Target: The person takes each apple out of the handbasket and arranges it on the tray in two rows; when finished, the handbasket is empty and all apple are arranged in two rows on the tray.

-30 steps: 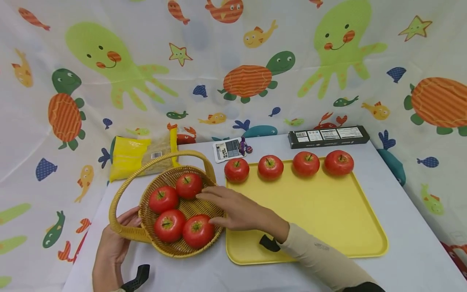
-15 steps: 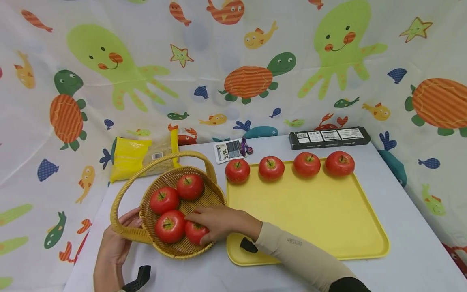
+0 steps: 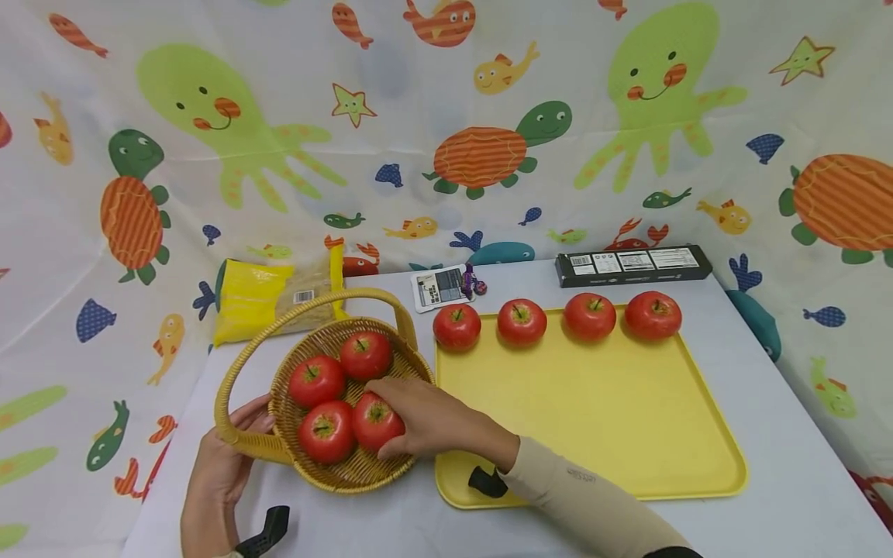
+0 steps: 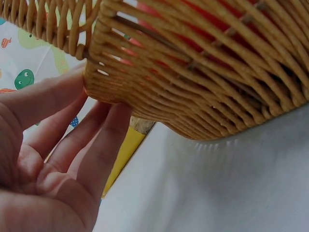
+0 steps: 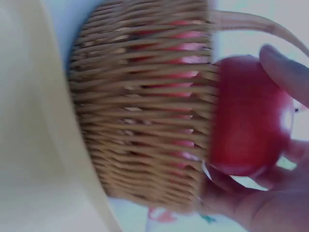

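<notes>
Change at the right hand: a second ago the right hand point(image 3: 429, 418) is spread above the basket's right side; now its thumb and fingers close round one glossy red round apple point(image 3: 375, 422).
Change in the apple: half a second ago it is mostly covered by the fingers; now more of its top shows, and the right wrist view has it standing above the rim.
Same as before: the left hand point(image 3: 219, 465) and the other apples keep their places.
Left hand: fingers fairly straight, tips resting against the outside of the tan, woven wicker basket point(image 3: 335, 482) just below the base of its arched handle point(image 3: 243, 372).
Gripped apple: at the basket's front right, its stem end up; smooth, deep red skin, a yellow-green patch round the stem, a pale sheen on one side in the right wrist view.
Basket apples: three more red apples point(image 3: 325, 432) lie in the basket, stems up, beside the gripped one.
Tray: a yellow, rectangular tray point(image 3: 579, 418) with rounded corners lies just right of the basket; four red apples point(image 3: 522, 322) line its far edge.
</notes>
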The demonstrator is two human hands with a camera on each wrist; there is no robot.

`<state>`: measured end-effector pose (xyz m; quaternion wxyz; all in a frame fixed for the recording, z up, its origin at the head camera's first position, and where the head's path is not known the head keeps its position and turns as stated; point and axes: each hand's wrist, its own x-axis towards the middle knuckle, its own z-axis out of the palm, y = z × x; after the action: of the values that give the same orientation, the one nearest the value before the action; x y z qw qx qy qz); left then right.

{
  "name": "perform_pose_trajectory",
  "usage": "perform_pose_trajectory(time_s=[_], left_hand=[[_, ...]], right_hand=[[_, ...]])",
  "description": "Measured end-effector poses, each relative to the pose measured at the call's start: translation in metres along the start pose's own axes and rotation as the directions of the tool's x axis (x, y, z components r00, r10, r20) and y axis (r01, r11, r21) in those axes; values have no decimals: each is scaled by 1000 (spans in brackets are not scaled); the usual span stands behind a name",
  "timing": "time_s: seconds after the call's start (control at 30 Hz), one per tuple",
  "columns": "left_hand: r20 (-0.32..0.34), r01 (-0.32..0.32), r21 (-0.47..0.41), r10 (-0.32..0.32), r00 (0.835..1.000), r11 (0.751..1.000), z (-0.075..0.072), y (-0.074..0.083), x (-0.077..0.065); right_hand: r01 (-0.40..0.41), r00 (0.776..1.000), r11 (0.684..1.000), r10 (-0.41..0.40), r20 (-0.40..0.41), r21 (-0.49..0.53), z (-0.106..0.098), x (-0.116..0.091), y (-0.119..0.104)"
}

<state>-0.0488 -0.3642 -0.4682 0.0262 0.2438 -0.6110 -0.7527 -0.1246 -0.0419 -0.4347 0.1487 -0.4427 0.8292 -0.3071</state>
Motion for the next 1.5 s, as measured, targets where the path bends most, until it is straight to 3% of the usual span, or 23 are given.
perform_pose_trajectory(time_s=[0.13, 0.2, 0.33, 0.43, 0.57, 0.63, 0.83, 1.27, 1.5], left_hand=[[16, -2, -31, 3, 1000, 1000, -1, 2, -1], [18, -1, -39, 2, 1000, 999, -1, 3, -1], [11, 2, -38, -2, 1000, 999, -1, 3, -1], [3, 7, -35, -6, 1000, 999, -1, 3, 0], [0, 10, -32, -10, 1000, 999, -1, 2, 1], [-1, 9, -28, -9, 1000, 1000, -1, 2, 1], [11, 4, -21, -3, 1000, 1000, 0, 1, 1], [-21, 26, -21, -27, 999, 999, 2, -1, 2], [0, 3, -13, -3, 1000, 1000, 1, -1, 1]], right_hand=[[0, 985, 979, 35, -167, 201, -23, -21, -1], [7, 967, 970, 55, -250, 243, -35, -32, 1], [-8, 903, 970, 111, -414, 243, -52, -51, 15], [-53, 856, 973, 160, -492, 223, -58, -60, 32], [-142, 830, 965, 237, -505, 219, -53, -64, 54], [-180, 831, 958, 270, -487, 224, -46, -63, 64], [-233, 861, 933, 330, -388, 274, -26, -60, 79], [-234, 890, 919, 334, -311, 316, -13, -60, 78], [-239, 910, 916, 327, -256, 322, -9, -60, 77]])
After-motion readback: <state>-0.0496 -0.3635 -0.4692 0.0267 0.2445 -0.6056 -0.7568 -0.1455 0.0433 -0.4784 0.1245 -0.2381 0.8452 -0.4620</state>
